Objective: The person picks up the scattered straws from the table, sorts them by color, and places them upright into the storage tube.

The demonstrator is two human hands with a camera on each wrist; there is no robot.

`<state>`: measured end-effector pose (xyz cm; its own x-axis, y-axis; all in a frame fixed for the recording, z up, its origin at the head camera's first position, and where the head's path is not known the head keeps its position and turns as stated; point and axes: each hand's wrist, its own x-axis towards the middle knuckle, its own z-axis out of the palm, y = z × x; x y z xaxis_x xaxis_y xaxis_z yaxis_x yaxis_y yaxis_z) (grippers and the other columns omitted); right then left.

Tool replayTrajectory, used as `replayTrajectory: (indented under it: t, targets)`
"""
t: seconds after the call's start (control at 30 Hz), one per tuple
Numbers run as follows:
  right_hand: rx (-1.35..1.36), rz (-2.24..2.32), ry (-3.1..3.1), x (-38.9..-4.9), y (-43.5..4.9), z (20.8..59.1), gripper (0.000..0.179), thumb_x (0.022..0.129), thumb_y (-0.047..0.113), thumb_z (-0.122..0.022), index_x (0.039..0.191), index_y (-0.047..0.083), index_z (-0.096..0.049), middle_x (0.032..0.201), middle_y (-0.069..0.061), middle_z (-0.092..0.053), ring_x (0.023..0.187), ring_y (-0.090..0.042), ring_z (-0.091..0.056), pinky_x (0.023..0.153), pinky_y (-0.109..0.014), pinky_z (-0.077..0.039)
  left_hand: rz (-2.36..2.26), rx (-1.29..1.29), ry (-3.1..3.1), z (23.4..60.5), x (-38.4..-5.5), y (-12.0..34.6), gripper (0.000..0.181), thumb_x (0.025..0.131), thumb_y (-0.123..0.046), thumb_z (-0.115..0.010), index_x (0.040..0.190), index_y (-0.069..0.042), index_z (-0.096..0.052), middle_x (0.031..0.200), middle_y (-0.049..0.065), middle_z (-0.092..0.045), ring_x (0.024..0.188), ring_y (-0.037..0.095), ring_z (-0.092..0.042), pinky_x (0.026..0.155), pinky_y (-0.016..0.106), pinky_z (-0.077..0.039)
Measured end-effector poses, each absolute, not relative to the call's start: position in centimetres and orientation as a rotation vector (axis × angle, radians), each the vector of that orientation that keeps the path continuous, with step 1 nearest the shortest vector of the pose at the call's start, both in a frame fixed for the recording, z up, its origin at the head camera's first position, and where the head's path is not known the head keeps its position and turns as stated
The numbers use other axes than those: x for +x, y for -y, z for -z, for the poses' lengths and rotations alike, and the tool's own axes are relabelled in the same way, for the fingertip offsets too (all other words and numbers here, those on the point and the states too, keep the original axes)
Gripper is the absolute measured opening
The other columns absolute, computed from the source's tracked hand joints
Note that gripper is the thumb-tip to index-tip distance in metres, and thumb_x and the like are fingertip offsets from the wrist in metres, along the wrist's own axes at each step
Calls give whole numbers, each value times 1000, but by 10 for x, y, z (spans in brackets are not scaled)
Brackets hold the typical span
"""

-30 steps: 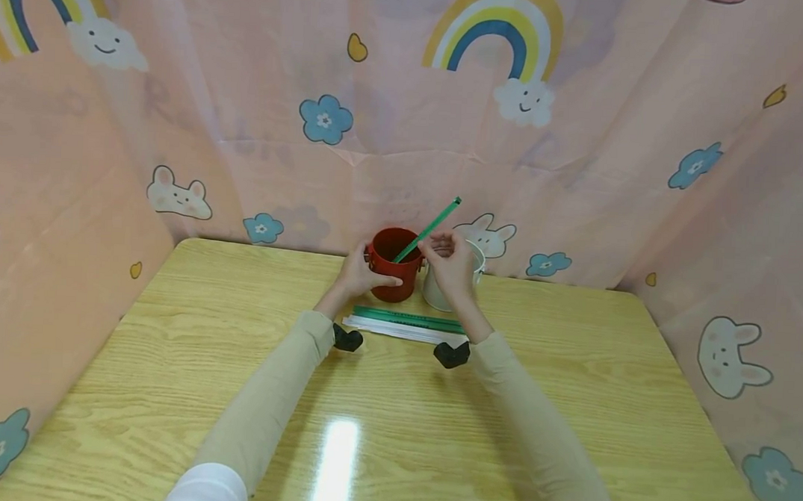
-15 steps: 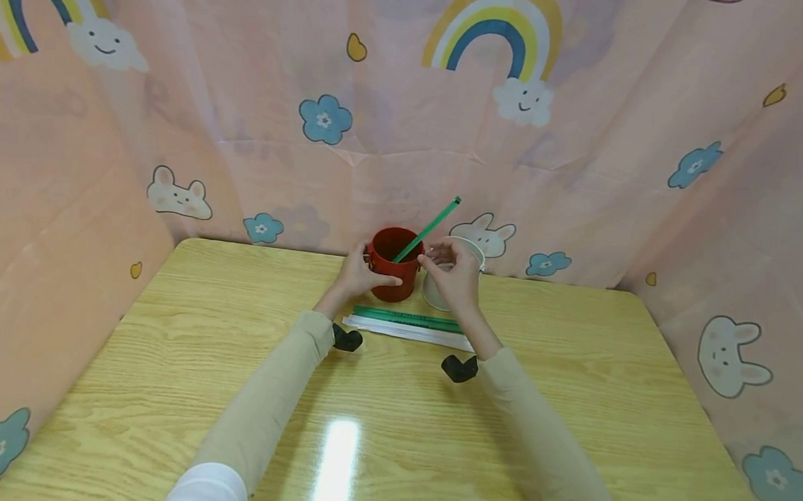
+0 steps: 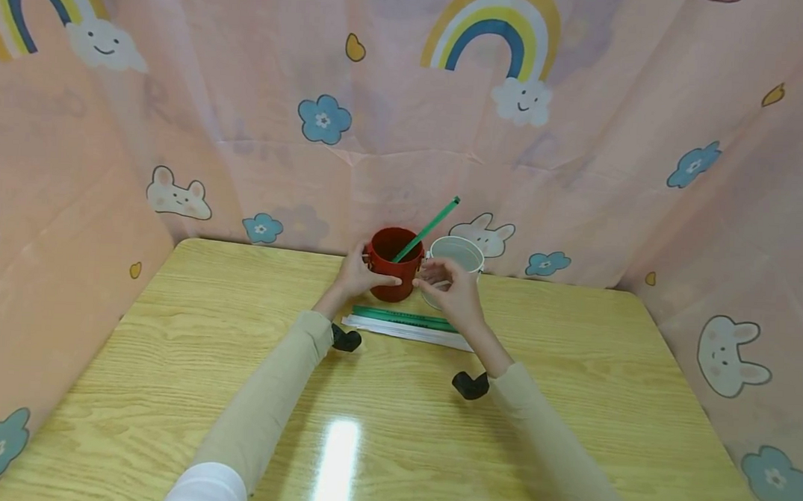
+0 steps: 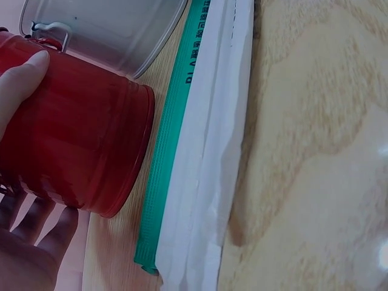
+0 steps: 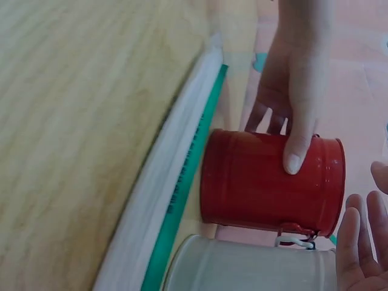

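Note:
My left hand (image 3: 358, 275) grips a small red metal bucket (image 3: 392, 284) from its left side, thumb across the front and fingers behind. A green wrapped drinking straw (image 3: 429, 228) leans out of this bucket toward the upper right. To the right stands a white bucket (image 3: 467, 248), close beside the red one. My right hand (image 3: 459, 289) hovers in front of the white bucket with loosely bent fingers and nothing in them; the right wrist view shows its fingers (image 5: 364, 236) near the bucket rims. Green wrapped straws (image 3: 401, 318) and white wrapped straws (image 3: 405, 331) lie in front of the buckets.
The buckets stand near the back edge of the wooden table (image 3: 189, 331), close to a pink patterned curtain (image 3: 378, 167). Black wrist mounts (image 3: 471, 386) sit low under both wrists. Light glares off the table's front.
My right hand has let go of the leaning green straw and moved down and slightly toward me, uncovering the white bucket's rim. The left hand and red bucket have stayed in place.

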<state>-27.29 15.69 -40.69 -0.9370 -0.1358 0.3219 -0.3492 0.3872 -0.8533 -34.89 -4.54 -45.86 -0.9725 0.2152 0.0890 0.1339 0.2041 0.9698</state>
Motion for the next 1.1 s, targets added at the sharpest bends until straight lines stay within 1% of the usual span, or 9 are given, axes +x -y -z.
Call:
replayTrajectory:
  t: [0.1, 0.2, 0.4, 0.6, 0.7, 0.87, 1.1]
  targets:
    - [480, -1591, 2448, -273, -160, 415, 35, 84, 11, -74, 113, -4, -62, 102, -24, -66, 91, -33, -64, 71, -15, -52, -1891, 338, -2403, 457, -347, 45, 82, 72, -15, -85, 138, -8, -38, 136, 10, -48, 121, 28, -50, 101, 45, -47]
    - [518, -1556, 2466, -273, -163, 422, 31, 83, 9, -75, 109, -3, -63, 99, -22, -67, 87, -31, -65, 70, -19, -54, -1891, 330, -2401, 456, -346, 45, 82, 72, -15, -85, 138, -8, -38, 136, 10, -48, 122, 28, -49, 101, 45, -47]
    - [559, -1519, 2543, -273, -167, 434, 26, 82, 3, -73, 106, -2, -64, 100, -21, -68, 85, -28, -66, 74, -27, -56, -1905, 340, -2394, 456, -346, 45, 82, 71, -12, -85, 138, -7, -37, 136, 11, -48, 123, 29, -50, 102, 44, -47]
    - [629, -1529, 2603, -276, -171, 446, 30, 81, 1, -74, 107, -7, -62, 98, -21, -69, 86, -31, -67, 78, -40, -56, -1906, 333, -2402, 457, -347, 45, 82, 71, -12, -85, 137, -7, -37, 135, 12, -48, 122, 29, -51, 102, 44, -46]
    - [682, -1513, 2647, -278, -175, 451, 33, 80, 2, -75, 108, -9, -62, 97, -22, -68, 87, -32, -67, 79, -44, -56, -1902, 340, -2407, 457, -348, 44, 82, 71, -13, -85, 138, -7, -37, 135, 12, -48, 121, 29, -50, 102, 45, -46]
    - [729, -1409, 2766, -280, -178, 456, 34, 79, 3, -76, 108, -8, -61, 97, -19, -68, 87, -27, -66, 80, -38, -56, -1891, 334, -2405, 458, -347, 44, 84, 72, -14, -85, 139, -8, -35, 136, 12, -47, 121, 29, -49, 102, 45, -47]
    - [814, -1276, 2879, -281, -180, 459, 29, 82, 3, -74, 108, -1, -63, 98, -12, -69, 91, -23, -65, 83, -35, -55, -1891, 320, -2418, 456, -345, 45, 83, 72, -15, -85, 138, -7, -37, 134, 13, -48, 118, 29, -49, 100, 45, -47]
